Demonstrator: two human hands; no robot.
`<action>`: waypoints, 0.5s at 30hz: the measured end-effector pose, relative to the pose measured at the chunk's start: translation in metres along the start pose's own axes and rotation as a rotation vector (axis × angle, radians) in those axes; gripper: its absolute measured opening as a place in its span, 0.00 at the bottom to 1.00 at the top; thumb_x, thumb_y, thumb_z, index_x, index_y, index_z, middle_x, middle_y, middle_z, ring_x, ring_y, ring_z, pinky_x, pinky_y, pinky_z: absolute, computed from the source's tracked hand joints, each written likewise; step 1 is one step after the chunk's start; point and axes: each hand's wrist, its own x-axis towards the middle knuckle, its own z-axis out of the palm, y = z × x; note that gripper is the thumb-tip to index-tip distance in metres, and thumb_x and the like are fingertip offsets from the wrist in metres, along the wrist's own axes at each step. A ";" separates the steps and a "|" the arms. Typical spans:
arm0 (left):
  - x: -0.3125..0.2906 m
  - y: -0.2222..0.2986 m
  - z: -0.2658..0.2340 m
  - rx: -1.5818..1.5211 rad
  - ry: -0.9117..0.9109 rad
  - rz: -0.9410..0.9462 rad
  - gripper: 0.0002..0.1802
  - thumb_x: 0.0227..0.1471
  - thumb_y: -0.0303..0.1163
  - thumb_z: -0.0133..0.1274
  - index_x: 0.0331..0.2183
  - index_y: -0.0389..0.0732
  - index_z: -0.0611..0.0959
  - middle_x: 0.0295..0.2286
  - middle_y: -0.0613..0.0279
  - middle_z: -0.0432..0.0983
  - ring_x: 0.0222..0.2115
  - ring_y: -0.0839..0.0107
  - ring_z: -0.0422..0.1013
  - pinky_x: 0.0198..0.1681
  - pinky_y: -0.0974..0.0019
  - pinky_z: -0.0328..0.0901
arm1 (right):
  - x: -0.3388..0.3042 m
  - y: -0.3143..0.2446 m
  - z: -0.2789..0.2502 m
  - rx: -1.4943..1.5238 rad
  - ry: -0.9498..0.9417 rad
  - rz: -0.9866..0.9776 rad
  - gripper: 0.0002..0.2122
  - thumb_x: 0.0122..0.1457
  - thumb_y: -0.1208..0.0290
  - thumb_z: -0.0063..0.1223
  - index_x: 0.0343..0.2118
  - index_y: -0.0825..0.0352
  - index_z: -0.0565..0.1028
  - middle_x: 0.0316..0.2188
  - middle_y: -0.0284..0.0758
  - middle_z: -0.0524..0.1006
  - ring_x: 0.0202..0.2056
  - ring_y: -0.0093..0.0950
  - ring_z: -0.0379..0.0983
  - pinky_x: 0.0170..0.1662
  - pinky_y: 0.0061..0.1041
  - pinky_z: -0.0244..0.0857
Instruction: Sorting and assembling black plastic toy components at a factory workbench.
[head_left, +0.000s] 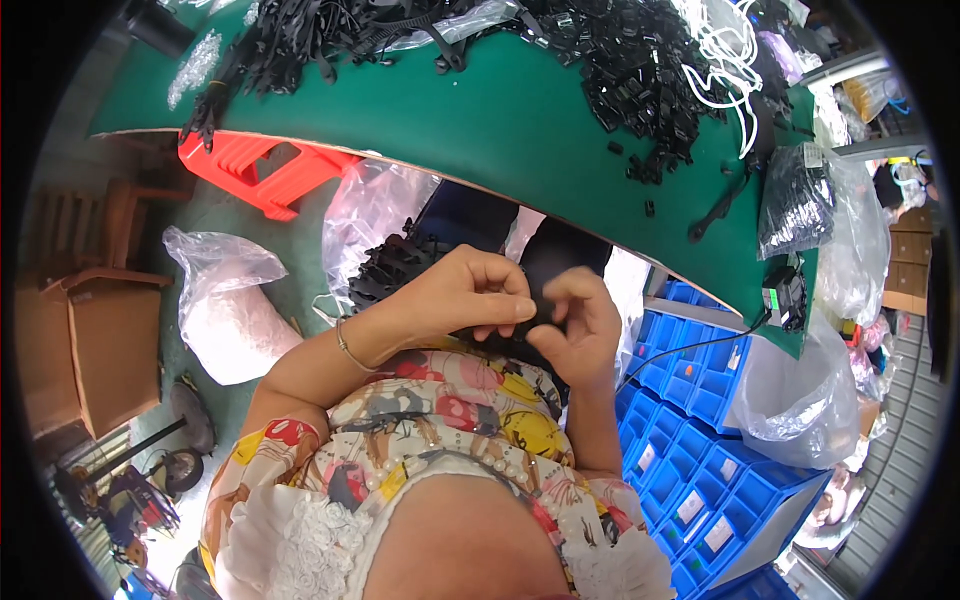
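Note:
Just below the table edge, my left hand (pixel 490 295) is closed, thumb pressed against the bent fingers. Whatever it pinches is too small or too dark to make out. Close to its right is my right hand (pixel 582 325), slightly blurred, with the thumb apart from the curled fingers and nothing visible between them. Beneath the left wrist, a bunch of black strap-like pieces (pixel 385 270) lies near my lap. On the green table (pixel 480 120) ahead are a heap of black straps (pixel 330 35) and a pile of small black buckle-like pieces (pixel 640 100).
White cords (pixel 728 60) lie over the pile at right. A red plastic stool (pixel 255 175) stands under the table. Blue bins (pixel 680 440) are stacked on my right, beside a clear plastic bag (pixel 800 400). To the left are a filled bag (pixel 235 320) and a cardboard box (pixel 110 345).

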 end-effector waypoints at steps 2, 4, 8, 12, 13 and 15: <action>0.001 0.000 0.001 0.031 0.000 0.032 0.11 0.49 0.34 0.53 0.23 0.36 0.77 0.18 0.67 0.70 0.16 0.84 0.62 0.18 0.79 0.56 | 0.013 -0.009 -0.003 -0.391 -0.090 -0.223 0.12 0.39 0.72 0.63 0.29 0.67 0.75 0.24 0.33 0.64 0.27 0.25 0.63 0.30 0.21 0.59; 0.000 0.001 0.003 0.083 -0.022 0.080 0.12 0.51 0.36 0.51 0.27 0.36 0.76 0.20 0.70 0.69 0.18 0.84 0.62 0.20 0.79 0.57 | 0.008 -0.001 -0.007 -0.336 -0.113 -0.142 0.16 0.40 0.66 0.64 0.32 0.68 0.75 0.29 0.34 0.65 0.30 0.26 0.62 0.36 0.21 0.58; 0.002 -0.009 -0.003 0.002 -0.086 0.074 0.13 0.53 0.37 0.48 0.28 0.36 0.76 0.21 0.69 0.70 0.19 0.84 0.63 0.21 0.79 0.58 | 0.008 0.008 -0.005 -0.270 -0.062 -0.266 0.13 0.41 0.67 0.64 0.29 0.68 0.75 0.29 0.35 0.66 0.31 0.27 0.65 0.34 0.22 0.61; -0.002 -0.008 -0.007 0.089 -0.091 0.045 0.14 0.55 0.38 0.47 0.28 0.36 0.76 0.20 0.69 0.70 0.19 0.84 0.63 0.21 0.79 0.58 | 0.007 0.010 -0.004 -0.157 -0.037 -0.143 0.13 0.41 0.70 0.64 0.29 0.68 0.75 0.28 0.35 0.70 0.29 0.27 0.68 0.32 0.21 0.62; -0.003 -0.007 -0.007 0.128 -0.061 0.040 0.14 0.55 0.38 0.47 0.27 0.36 0.76 0.20 0.69 0.70 0.18 0.83 0.62 0.21 0.79 0.58 | 0.008 0.008 -0.005 -0.151 -0.081 -0.136 0.13 0.41 0.71 0.64 0.30 0.69 0.75 0.27 0.35 0.71 0.29 0.27 0.69 0.32 0.21 0.62; -0.003 -0.006 -0.006 0.148 -0.028 0.022 0.13 0.55 0.36 0.46 0.28 0.36 0.76 0.20 0.69 0.70 0.19 0.84 0.62 0.21 0.79 0.57 | 0.006 0.006 -0.007 -0.163 -0.094 -0.077 0.13 0.41 0.73 0.64 0.30 0.69 0.74 0.27 0.35 0.72 0.29 0.26 0.69 0.31 0.20 0.62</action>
